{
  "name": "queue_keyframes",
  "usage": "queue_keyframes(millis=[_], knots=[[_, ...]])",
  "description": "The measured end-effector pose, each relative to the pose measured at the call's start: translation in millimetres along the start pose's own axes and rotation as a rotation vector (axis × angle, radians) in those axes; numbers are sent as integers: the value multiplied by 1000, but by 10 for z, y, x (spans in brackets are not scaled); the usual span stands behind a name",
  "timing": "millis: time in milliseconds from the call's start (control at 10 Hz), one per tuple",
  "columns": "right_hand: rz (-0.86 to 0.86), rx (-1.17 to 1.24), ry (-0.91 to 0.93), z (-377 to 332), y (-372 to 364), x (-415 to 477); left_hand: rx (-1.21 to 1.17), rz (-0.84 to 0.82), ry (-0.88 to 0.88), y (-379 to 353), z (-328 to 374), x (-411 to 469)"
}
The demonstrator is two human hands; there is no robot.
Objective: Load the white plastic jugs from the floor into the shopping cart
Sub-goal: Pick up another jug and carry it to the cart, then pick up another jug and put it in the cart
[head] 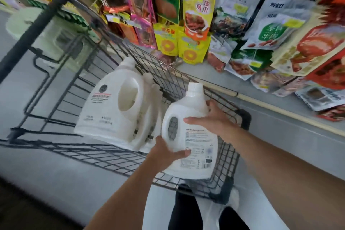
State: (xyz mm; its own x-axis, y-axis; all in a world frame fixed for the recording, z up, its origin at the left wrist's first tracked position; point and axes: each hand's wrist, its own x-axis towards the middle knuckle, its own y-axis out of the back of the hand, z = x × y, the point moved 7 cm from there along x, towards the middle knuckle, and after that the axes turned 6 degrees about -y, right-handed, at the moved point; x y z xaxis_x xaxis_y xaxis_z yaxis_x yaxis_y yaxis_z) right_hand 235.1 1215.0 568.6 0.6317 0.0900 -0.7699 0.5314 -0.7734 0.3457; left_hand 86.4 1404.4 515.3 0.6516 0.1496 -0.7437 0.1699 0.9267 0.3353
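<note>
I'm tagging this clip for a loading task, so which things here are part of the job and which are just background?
Part of the job:
- held jug, gripped by left hand and right hand
- jugs lying in the cart
- shopping cart

Just background:
- snack packets hanging on the shelf
- pale green bin beyond the cart
- wooden rail
</note>
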Motion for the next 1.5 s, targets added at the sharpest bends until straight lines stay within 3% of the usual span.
queue_keyframes(millis=[200,300,600,800,900,1000,1200,1400,1500], knots=[[58,-255,23,447,-334,264,-190,36,36,-187,180,272],[104,-160,-7,684,-355,481,-227,-70,55,-674,-38,430],[113,-51,-55,980,-400,550,-11,-167,49,-869,-281,368],[183,43,-88,893,-97,-3,240,-73,99,-583,-126,-128],[248,188,-119,775,183,-397,173,-14,101,-372,201,-423],[281,323,-128,687,595,-717,145,-68,139,-250,650,-549],[339,613,-115,786,1537,-1250,203,-54,51,-355,1735,-793],[405,758,-57,1216,2370,-1894,116,-177,-41,-1145,2578,-1296],[455,827,-33,1569,2773,-2251,184,-196,-133,-1639,2886,-1530]])
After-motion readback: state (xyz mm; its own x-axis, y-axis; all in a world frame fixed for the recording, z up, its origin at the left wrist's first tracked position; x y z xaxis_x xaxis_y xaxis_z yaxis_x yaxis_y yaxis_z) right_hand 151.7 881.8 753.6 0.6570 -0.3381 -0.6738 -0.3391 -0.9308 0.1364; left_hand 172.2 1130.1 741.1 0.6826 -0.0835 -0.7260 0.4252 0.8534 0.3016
